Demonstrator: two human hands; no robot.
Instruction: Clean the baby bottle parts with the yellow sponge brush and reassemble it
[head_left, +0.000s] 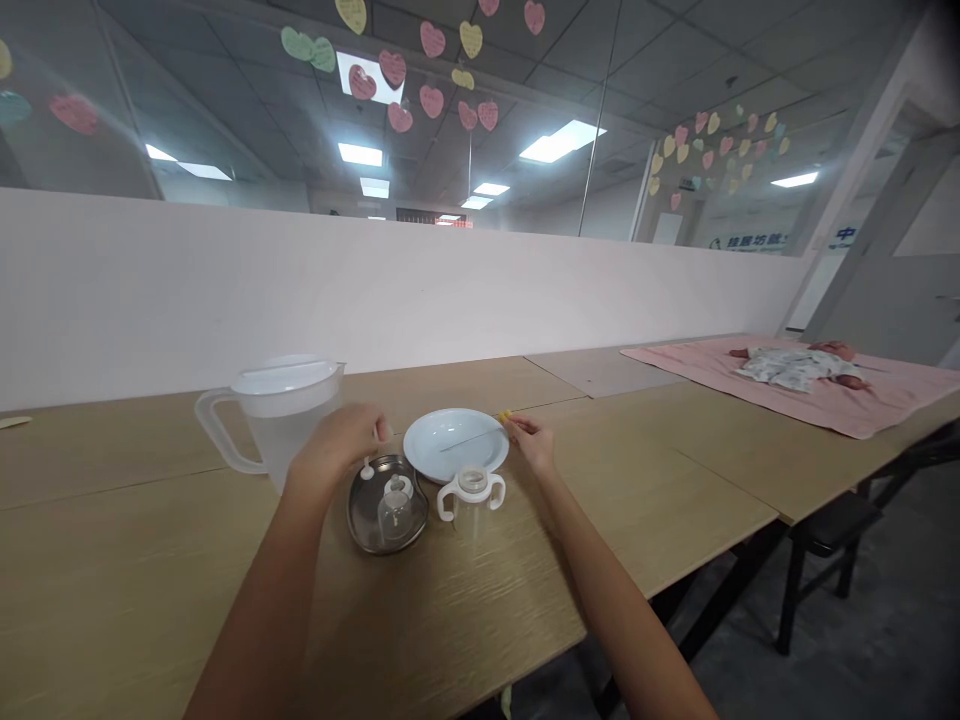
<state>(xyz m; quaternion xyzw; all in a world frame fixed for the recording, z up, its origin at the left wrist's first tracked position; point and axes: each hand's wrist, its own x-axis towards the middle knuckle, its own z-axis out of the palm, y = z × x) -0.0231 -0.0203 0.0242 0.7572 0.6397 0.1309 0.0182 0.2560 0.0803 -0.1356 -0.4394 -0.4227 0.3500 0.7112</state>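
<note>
Nearest on the pale wood-grained table (450, 640), a clear bottle with a white two-handled collar (472, 512) is stood upright, its uncovered mouth turned upward, perhaps so that the inside is kept accessible. Just left of it, a shiny, rounded metal tray (363, 522) is set, in which a clear dome-shaped cap (395, 518) and a small white stemmed piece (367, 470) are gathered, apparently so that loose parts are kept together. Behind the bottle, a round white bowl (448, 426) is placed; across it a thin straight rod with a yellow end (476, 435) is held, pinched near that end by the right hand (531, 442), seemingly so that the slim shaft is left unobstructed. The left hand (341, 440) is held above the tray's far side with fingers curled; because it is blurred, whether anything is gripped cannot be told. Behind it stands a translucent white plastic jug (289, 400). Farther right, a baby-like figure in pale patterned clothing (787, 367) is laid on a pink cloth (690, 385).
</note>
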